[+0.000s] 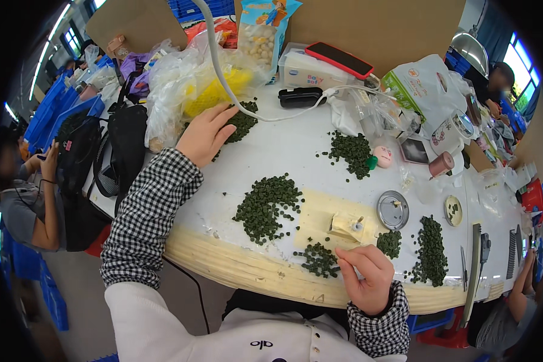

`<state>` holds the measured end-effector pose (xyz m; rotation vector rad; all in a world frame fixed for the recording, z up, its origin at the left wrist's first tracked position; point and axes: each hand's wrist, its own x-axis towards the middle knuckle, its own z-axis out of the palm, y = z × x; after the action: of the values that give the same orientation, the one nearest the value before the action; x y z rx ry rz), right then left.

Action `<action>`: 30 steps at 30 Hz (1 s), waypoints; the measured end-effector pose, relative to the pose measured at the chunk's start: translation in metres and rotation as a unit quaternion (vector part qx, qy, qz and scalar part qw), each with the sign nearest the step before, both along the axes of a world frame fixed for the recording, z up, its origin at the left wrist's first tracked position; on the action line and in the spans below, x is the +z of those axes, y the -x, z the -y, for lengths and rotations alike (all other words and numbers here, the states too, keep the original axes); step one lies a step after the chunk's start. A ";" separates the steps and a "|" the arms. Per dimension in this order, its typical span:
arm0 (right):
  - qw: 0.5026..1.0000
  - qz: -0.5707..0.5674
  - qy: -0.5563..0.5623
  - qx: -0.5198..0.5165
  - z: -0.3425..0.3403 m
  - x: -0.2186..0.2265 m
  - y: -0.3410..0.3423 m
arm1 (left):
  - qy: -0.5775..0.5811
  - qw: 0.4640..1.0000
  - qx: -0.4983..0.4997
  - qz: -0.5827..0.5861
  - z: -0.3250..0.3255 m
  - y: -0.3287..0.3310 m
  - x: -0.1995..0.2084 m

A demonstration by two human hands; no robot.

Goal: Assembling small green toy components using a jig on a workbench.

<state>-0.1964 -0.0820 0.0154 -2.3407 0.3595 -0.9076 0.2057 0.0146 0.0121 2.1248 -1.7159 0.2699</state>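
My left hand point(206, 133) reaches far across the white table point(283, 151), fingers spread flat on a pile of small dark green parts point(242, 122) beside a clear plastic bag with yellow contents point(190, 90). My right hand point(365, 274) sits near the table's front edge, its fingers curled and pinched together close to a small cream fixture block point(347, 226) with a metal pin. Whether a part lies between the fingers cannot be told. A larger heap of green parts point(265, 202) lies between the hands, and a smaller heap point(318, 258) lies just left of my right hand.
More green heaps lie at centre back point(351, 152) and right point(431, 250). A round metal lid point(393, 209), tape rolls point(443, 163), a red phone on a box point(338, 59), a white cable point(223, 78) and bags crowd the back. Other people sit at left point(24, 193) and right.
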 end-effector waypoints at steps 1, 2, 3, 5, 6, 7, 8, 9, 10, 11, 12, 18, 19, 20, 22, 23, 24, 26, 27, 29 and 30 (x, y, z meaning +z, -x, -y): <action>1.000 0.000 -0.001 0.002 0.000 0.000 0.000 | 0.001 0.999 0.031 -0.027 -0.015 0.000 0.004; 1.000 -0.003 -0.001 0.000 0.000 0.000 0.001 | 0.004 0.997 0.060 -0.056 -0.028 0.001 0.008; 1.000 -0.005 -0.001 -0.001 0.000 0.000 0.002 | 0.007 0.992 0.088 -0.085 -0.041 0.001 0.008; 1.000 -0.007 -0.002 0.000 -0.001 0.001 0.001 | -0.010 0.979 0.126 -0.160 -0.070 -0.005 0.003; 1.000 -0.006 -0.002 0.001 -0.001 0.001 0.001 | -0.018 0.969 0.146 -0.197 -0.080 -0.005 0.001; 1.000 -0.007 -0.001 0.003 -0.002 0.002 0.000 | -0.036 0.975 0.142 -0.168 -0.087 0.002 -0.003; 1.000 -0.007 -0.001 0.003 -0.002 0.001 0.000 | -0.054 0.979 0.138 -0.139 -0.091 0.010 -0.007; 1.000 -0.007 0.000 0.002 -0.001 0.000 0.000 | -0.072 0.982 0.133 -0.111 -0.091 0.017 -0.011; 1.000 -0.007 0.003 0.001 -0.002 0.000 0.000 | -0.102 0.975 0.141 -0.139 -0.089 0.023 -0.013; 1.000 -0.009 0.001 -0.001 -0.002 0.000 0.000 | -0.106 0.974 0.155 -0.126 -0.086 0.026 -0.017; 1.000 -0.010 0.000 -0.003 -0.002 0.000 0.000 | -0.110 0.973 0.169 -0.113 -0.083 0.027 -0.024; 1.000 -0.009 -0.002 -0.002 -0.003 -0.001 0.000 | -0.104 0.969 0.215 -0.070 -0.064 0.013 -0.037; 1.000 -0.009 -0.004 -0.004 -0.003 -0.001 0.000 | -0.109 0.967 0.220 -0.063 -0.060 0.014 -0.037; 1.000 -0.011 -0.003 -0.005 -0.003 0.000 0.000 | -0.106 0.966 0.225 -0.076 -0.057 0.016 -0.037; 1.000 -0.015 -0.001 -0.006 -0.002 0.000 0.001 | -0.100 0.962 0.233 -0.101 -0.052 0.020 -0.038; 1.000 -0.014 -0.001 -0.007 -0.002 0.000 0.000 | -0.092 0.960 0.243 -0.107 -0.049 0.024 -0.039; 1.000 -0.013 -0.002 -0.007 -0.002 -0.001 0.000 | -0.085 0.957 0.253 -0.113 -0.048 0.029 -0.040; 1.000 -0.011 -0.004 -0.004 -0.002 -0.001 0.000 | -0.065 0.955 0.269 -0.106 -0.050 0.031 -0.041; 1.000 -0.010 -0.005 -0.003 -0.002 0.000 0.000 | -0.051 0.956 0.274 -0.095 -0.052 0.027 -0.045; 1.000 -0.011 -0.006 0.000 -0.002 0.001 0.000 | -0.033 0.957 0.277 -0.081 -0.054 0.025 -0.046; 1.000 -0.013 -0.006 0.001 -0.003 0.002 0.000 | -0.027 0.958 0.276 -0.079 -0.054 0.024 -0.045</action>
<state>-0.1965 -0.0795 0.0171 -2.3434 0.3728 -0.8737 0.1819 0.0686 -0.0331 2.5541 -1.0255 0.1976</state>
